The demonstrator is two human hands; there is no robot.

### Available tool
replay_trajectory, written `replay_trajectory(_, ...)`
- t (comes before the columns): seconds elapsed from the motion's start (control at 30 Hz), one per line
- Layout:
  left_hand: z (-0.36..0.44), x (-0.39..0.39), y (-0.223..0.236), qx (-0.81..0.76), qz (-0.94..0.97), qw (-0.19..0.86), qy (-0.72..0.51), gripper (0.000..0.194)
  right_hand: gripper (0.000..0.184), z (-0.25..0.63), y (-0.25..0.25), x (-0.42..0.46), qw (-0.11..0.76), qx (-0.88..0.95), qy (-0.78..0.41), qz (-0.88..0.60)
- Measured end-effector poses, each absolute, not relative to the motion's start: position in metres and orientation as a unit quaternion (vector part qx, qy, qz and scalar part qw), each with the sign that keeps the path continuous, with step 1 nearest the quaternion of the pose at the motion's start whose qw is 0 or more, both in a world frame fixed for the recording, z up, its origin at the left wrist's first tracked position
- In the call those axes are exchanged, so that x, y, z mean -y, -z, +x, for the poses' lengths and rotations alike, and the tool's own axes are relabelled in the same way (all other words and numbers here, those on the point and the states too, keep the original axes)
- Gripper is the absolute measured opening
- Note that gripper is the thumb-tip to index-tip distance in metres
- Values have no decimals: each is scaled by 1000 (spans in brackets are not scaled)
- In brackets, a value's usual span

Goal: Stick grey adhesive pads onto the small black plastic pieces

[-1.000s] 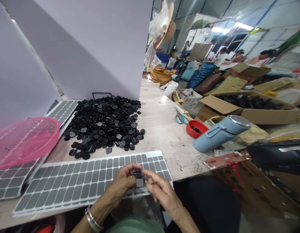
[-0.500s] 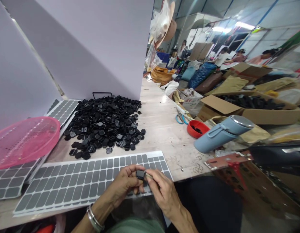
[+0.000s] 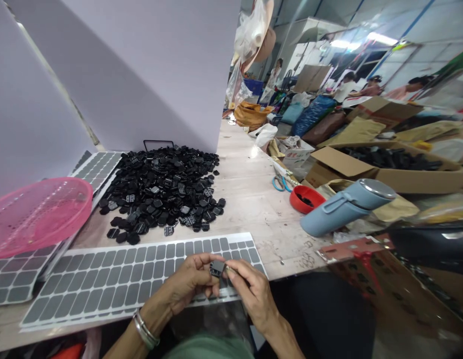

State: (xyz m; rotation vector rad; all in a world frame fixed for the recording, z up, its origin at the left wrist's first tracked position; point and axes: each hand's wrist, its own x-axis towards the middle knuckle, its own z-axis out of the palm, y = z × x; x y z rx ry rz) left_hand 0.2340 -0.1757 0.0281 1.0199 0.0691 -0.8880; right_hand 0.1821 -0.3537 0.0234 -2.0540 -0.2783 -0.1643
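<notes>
My left hand (image 3: pixel 194 279) is closed on a small black plastic piece (image 3: pixel 215 272), held over the sheet between thumb and fingers. A grey sticker (image 3: pixel 220 266) lies against the top of that piece. My right hand (image 3: pixel 250 289) pinches at the sticker's right edge; its fingertips partly hide the contact. Under both hands lies a white sheet of grey rounded stickers (image 3: pixel 115 279), stacked on another sheet. Beyond it is a large heap of similar black pieces (image 3: pixel 164 184), some showing white markings.
At the left, a pink mesh basket (image 3: pixel 40 214) rests over more sticker sheets (image 3: pixel 10 289). To the right are blue-handled scissors (image 3: pixel 279 183), a red bowl (image 3: pixel 297 199) with black bits, and a blue bottle (image 3: pixel 336 212). An open carton (image 3: pixel 411 178) stands beyond the table edge.
The black piece has tilted in my left hand, and a grey face now shows on top of it. Both hands stay in nearly the same place.
</notes>
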Motion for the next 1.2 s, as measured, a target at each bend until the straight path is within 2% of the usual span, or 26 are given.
replay_trajectory(0.1,234,174,-27,-35,456,790,410,46,19,183,-22,352,513,97,83,-849)
replay_trajectory(0.9,234,175,-23,-5,511,760,402,41,28,179,-26,348,346,152,90,-922)
replay_trajectory(1.03,232,178,-10,22,574,736,359,37,28,178,-25,340,306,142,81,-938)
replay_trajectory(1.2,236,174,-9,62,721,655,216,31,28,192,-26,361,199,53,31,-978)
